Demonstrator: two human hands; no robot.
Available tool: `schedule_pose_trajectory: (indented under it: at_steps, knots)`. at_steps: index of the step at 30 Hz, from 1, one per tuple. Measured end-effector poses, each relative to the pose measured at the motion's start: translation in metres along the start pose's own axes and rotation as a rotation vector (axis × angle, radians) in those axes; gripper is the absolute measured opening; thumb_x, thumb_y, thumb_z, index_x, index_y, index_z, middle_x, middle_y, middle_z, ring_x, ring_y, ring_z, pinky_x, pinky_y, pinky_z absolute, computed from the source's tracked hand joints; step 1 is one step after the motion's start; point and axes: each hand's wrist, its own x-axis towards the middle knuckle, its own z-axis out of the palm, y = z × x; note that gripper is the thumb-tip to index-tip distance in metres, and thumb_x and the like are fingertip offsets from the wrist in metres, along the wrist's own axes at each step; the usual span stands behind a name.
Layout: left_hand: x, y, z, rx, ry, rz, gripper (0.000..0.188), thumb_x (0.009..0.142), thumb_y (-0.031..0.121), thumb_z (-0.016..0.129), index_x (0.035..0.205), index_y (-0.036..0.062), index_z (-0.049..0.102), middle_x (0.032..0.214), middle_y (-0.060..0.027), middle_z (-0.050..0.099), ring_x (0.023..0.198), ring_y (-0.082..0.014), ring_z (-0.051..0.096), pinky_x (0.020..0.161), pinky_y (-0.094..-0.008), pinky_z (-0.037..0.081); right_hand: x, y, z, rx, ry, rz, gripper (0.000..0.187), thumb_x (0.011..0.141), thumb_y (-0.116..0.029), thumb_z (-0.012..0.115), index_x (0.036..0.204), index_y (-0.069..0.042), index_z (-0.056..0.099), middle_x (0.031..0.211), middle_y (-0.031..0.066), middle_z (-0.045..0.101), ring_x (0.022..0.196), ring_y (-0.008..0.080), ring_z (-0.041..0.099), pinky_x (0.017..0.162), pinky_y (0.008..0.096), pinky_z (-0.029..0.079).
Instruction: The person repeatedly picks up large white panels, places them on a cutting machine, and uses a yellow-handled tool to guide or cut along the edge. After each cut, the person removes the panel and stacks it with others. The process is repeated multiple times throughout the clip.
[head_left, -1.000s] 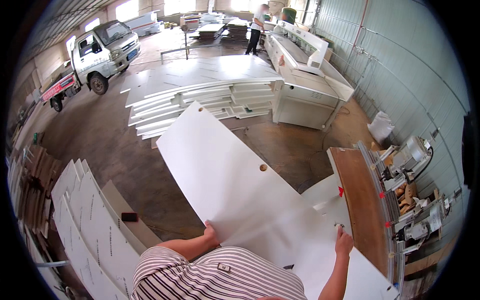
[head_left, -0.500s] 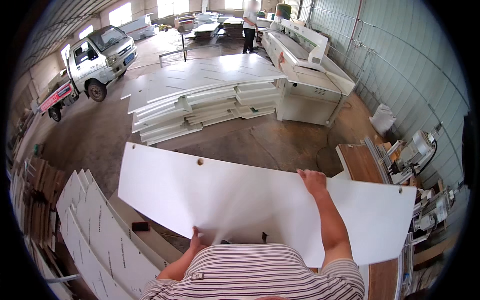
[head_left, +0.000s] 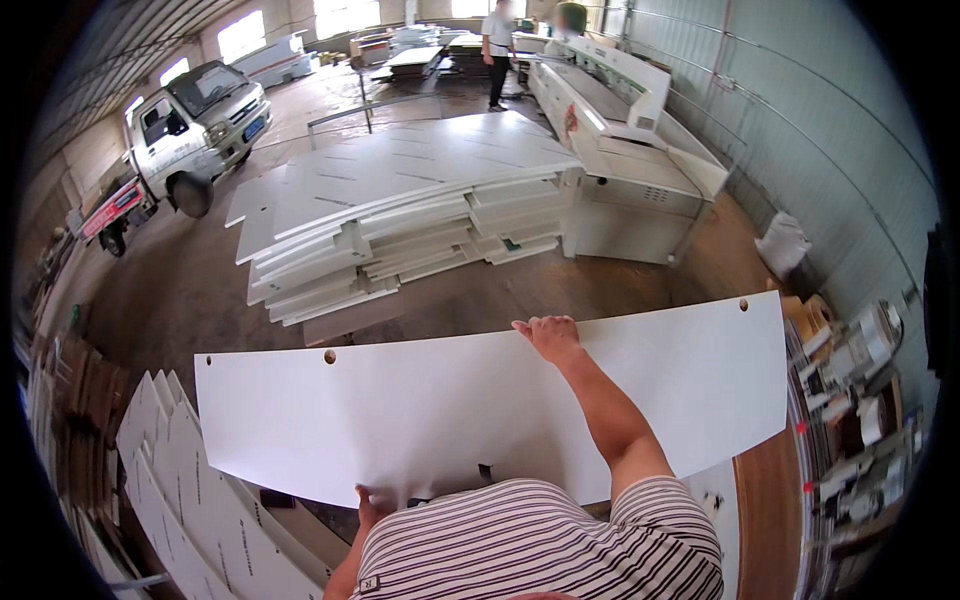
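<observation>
A long white board [head_left: 450, 400] with round holes near its far edge spans the space in front of my body. My right hand [head_left: 548, 336] is closed over the board's far edge, right of its middle, with the fingers curled over the rim. At the near edge, on the left, my left hand [head_left: 369, 503] grips the board; its thumb shows on top and the other fingers are hidden beneath. A small dark piece [head_left: 486, 471] shows at the near edge close to my shirt.
Stacked white panels [head_left: 420, 200] lie ahead, beside a long machine [head_left: 630, 205]. More printed panels [head_left: 190, 490] lean at my left. At right are a brown-topped bench [head_left: 765, 510] and machine parts [head_left: 850, 400]. A truck [head_left: 195, 130] and a standing person [head_left: 497, 55] are farther off.
The board has turned: its right end has swung away from me and its left end closer. Both hands moved left with it, still gripping.
</observation>
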Motion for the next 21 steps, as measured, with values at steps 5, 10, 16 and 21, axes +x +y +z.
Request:
schedule_pose_trajectory:
  at_steps: [5,10,16,21]
  knots:
    - [-0.003,-0.005,0.071,0.032,0.145,0.257,0.069,0.083,0.062,0.045,0.129,0.0105,0.042,0.132,-0.0094,0.045,0.119,-0.0299,0.042,0.104,-0.0502,0.029,0.075,0.004,0.018,0.078,-0.112,-0.019,0.062,0.093,-0.057,0.027,0.079,-0.010,0.066,0.077,0.0089,0.067,0.078,0.0251,0.066,0.073,0.0375,0.049]
    - [0.023,0.009,0.069,-0.016,0.067,0.260,0.066,0.088,0.057,0.042,0.132,0.0081,0.039,0.136,-0.0111,0.041,0.125,-0.0318,0.037,0.106,-0.0515,0.026,0.126,0.003,0.054,0.085,-0.185,-0.065,0.062,0.094,-0.053,0.025,0.083,-0.009,0.067,0.080,0.0110,0.067,0.080,0.0272,0.065,0.075,0.0395,0.048]
    - [0.036,0.055,0.077,-0.012,0.104,0.228,0.066,0.087,0.058,0.042,0.130,0.0076,0.041,0.137,-0.0123,0.040,0.124,-0.0323,0.039,0.105,-0.0518,0.028,0.177,-0.041,0.052,0.036,-0.153,-0.046,0.064,0.094,-0.054,0.023,0.082,-0.010,0.068,0.080,0.0111,0.068,0.080,0.0271,0.065,0.076,0.0391,0.047]
    - [0.020,0.090,0.113,-0.042,0.021,0.264,0.072,0.086,0.062,0.040,0.132,0.0066,0.039,0.138,-0.0135,0.038,0.128,-0.0323,0.033,0.107,-0.0505,0.024,0.207,-0.081,0.030,0.059,-0.146,-0.011,0.067,0.094,-0.054,0.021,0.081,-0.009,0.069,0.078,0.0107,0.068,0.078,0.0266,0.066,0.076,0.0388,0.047]
